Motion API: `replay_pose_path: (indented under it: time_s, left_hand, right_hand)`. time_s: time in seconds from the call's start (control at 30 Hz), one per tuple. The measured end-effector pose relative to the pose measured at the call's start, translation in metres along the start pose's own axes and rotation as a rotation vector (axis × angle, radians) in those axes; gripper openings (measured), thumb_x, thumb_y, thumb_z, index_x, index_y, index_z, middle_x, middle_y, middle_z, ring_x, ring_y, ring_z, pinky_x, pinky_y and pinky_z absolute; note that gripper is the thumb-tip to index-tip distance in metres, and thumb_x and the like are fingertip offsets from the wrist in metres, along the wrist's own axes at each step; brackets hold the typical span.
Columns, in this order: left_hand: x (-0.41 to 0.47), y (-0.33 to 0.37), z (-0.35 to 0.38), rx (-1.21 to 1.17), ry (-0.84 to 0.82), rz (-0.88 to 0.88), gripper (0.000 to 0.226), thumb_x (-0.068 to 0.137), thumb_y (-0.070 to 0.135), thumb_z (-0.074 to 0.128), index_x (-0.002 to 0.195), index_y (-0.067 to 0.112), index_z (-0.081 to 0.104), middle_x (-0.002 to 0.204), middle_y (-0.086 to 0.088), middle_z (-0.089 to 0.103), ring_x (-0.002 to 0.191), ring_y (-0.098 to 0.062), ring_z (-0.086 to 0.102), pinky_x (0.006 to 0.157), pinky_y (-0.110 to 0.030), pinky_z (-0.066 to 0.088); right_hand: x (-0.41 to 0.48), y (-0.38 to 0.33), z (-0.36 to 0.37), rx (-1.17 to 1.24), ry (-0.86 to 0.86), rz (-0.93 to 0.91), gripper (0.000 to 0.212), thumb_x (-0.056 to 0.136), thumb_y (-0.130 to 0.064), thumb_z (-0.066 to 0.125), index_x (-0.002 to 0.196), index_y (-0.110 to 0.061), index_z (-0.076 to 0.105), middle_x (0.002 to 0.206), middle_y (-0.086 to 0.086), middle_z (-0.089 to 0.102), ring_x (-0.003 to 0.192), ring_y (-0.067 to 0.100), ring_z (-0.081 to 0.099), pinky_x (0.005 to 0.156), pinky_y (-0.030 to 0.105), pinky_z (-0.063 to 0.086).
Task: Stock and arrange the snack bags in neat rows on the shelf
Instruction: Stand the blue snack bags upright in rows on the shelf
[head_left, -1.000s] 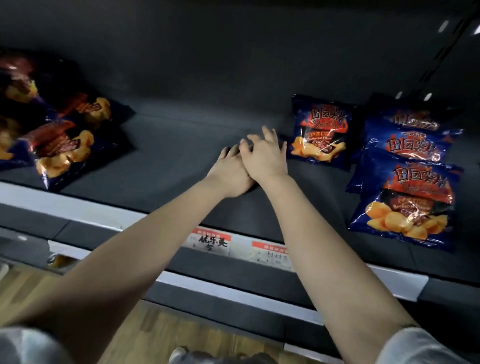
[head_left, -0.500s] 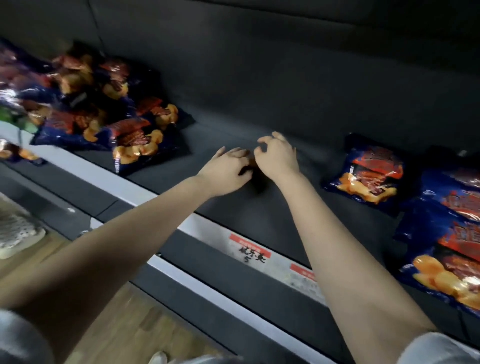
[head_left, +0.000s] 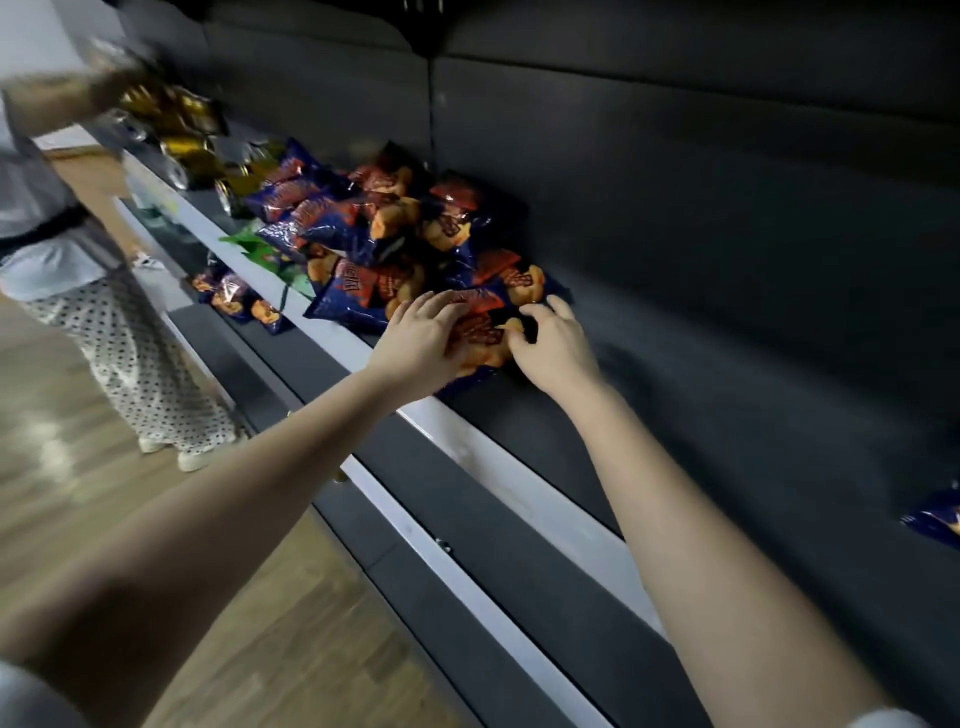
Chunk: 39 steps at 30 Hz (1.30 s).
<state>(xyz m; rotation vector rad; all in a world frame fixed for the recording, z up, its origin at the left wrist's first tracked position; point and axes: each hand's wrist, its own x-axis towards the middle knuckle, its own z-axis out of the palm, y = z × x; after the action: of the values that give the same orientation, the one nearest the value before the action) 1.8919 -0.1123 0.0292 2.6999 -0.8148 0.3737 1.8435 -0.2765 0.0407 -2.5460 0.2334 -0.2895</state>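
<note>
A heap of dark blue snack bags (head_left: 384, 228) with red labels and orange chips lies on the dark shelf (head_left: 701, 426), left of centre. Both my hands are on the nearest snack bag (head_left: 480, 335) at the heap's front corner. My left hand (head_left: 421, 343) lies over its left side with fingers spread across the top. My right hand (head_left: 556, 348) pinches its right edge, thumb on the front and fingers curled behind. The corner of another blue bag (head_left: 935, 519) shows at the far right edge.
The shelf's white front rail (head_left: 498, 457) runs diagonally below my hands. Gold packs (head_left: 192, 130) and a green bag (head_left: 260, 249) lie further left. More bags (head_left: 234, 301) sit on the lower shelf. A person in a dotted skirt (head_left: 104, 332) stands at left on the wood floor.
My view has swung left and both hands have moved from the bare middle of the shelf to the heap, landing on its nearest bag. The row of bags on the right has slid out of sight.
</note>
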Motion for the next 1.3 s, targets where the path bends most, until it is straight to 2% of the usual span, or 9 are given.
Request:
replay_pose_path:
  time_s: [0.07,0.2,0.3,0.4,0.57,0.73,0.93,1.13,1.3]
  left_hand:
    - [-0.004,-0.014,0.001,0.008,-0.021,-0.034,0.057,0.094,0.032,0.046,0.146,0.017,0.029,0.154,-0.005,0.026,0.143,-0.024,0.018,0.117,-0.037,0.01]
    - [-0.007,-0.036,0.001,-0.037,-0.043,-0.083,0.06,0.094,0.032,0.042,0.148,0.016,0.021,0.155,-0.006,0.023,0.145,-0.021,0.016,0.119,-0.038,0.01]
    - [-0.009,-0.045,0.003,-0.054,-0.072,-0.082,0.058,0.097,0.028,0.037,0.149,0.013,0.017,0.157,-0.007,0.019,0.145,-0.022,0.013,0.119,-0.037,0.01]
    - [-0.013,-0.053,0.009,-0.053,-0.112,-0.084,0.06,0.096,0.025,0.035,0.151,0.012,0.012,0.159,-0.006,0.01,0.146,-0.02,0.007,0.119,-0.035,0.007]
    - [-0.013,-0.055,0.023,-0.07,-0.097,-0.092,0.061,0.097,0.024,0.034,0.151,0.013,0.008,0.159,-0.005,-0.001,0.147,-0.019,-0.002,0.119,-0.033,0.0]
    - [-0.009,-0.058,0.025,-0.06,-0.133,-0.081,0.064,0.096,0.025,0.034,0.151,0.014,0.003,0.159,-0.005,-0.006,0.147,-0.019,-0.005,0.119,-0.033,-0.001]
    - [-0.009,-0.057,0.023,-0.065,-0.134,-0.084,0.064,0.096,0.024,0.035,0.151,0.015,0.004,0.159,-0.005,-0.007,0.147,-0.02,-0.005,0.119,-0.034,0.0]
    - [-0.009,-0.05,0.017,-0.003,-0.053,0.016,0.068,0.089,0.015,0.042,0.151,0.017,0.013,0.159,-0.01,0.0,0.146,-0.032,-0.003,0.118,-0.047,0.01]
    - [0.007,-0.013,0.007,-0.083,-0.056,0.053,0.072,0.088,0.011,0.044,0.151,0.024,0.011,0.159,-0.006,0.0,0.145,-0.034,0.001,0.116,-0.048,0.015]
  right_hand:
    - [0.009,-0.015,0.012,-0.014,0.005,-0.025,0.057,0.093,-0.038,0.05,0.144,-0.017,0.036,0.157,0.007,0.017,0.142,0.031,0.022,0.113,0.048,0.025]
    - [0.022,-0.044,0.033,-0.169,-0.018,-0.047,0.083,0.088,-0.057,0.05,0.152,-0.019,0.012,0.16,0.007,0.002,0.146,0.036,-0.001,0.116,0.055,0.007]
    - [0.028,-0.051,0.051,-0.246,-0.099,-0.031,0.088,0.086,-0.063,0.049,0.152,-0.031,0.0,0.16,0.003,-0.009,0.144,0.04,-0.011,0.112,0.062,0.0]
    - [0.03,-0.05,0.064,-0.321,-0.137,-0.006,0.091,0.083,-0.066,0.05,0.151,-0.037,-0.003,0.16,0.002,-0.012,0.142,0.044,-0.014,0.11,0.067,0.0]
    - [0.033,-0.051,0.07,-0.369,-0.106,0.033,0.091,0.081,-0.065,0.052,0.151,-0.037,-0.001,0.16,0.001,-0.011,0.142,0.047,-0.01,0.107,0.069,0.007]
    - [0.032,-0.053,0.071,-0.472,-0.064,0.019,0.09,0.081,-0.066,0.05,0.15,-0.036,0.002,0.16,0.004,-0.001,0.136,0.045,0.015,0.101,0.057,0.03]
    - [0.029,-0.052,0.07,-0.452,-0.011,0.011,0.087,0.082,-0.06,0.055,0.15,-0.035,0.008,0.159,0.005,0.006,0.133,0.041,0.023,0.096,0.054,0.033]
    - [0.012,-0.04,0.061,-0.382,0.133,-0.007,0.076,0.085,-0.047,0.058,0.148,-0.032,0.018,0.154,0.006,0.014,0.126,0.037,0.03,0.092,0.05,0.037]
    - [-0.01,0.001,0.023,-0.376,0.324,0.067,0.068,0.086,-0.043,0.055,0.146,-0.03,0.027,0.15,0.006,0.022,0.119,0.037,0.036,0.086,0.048,0.038]
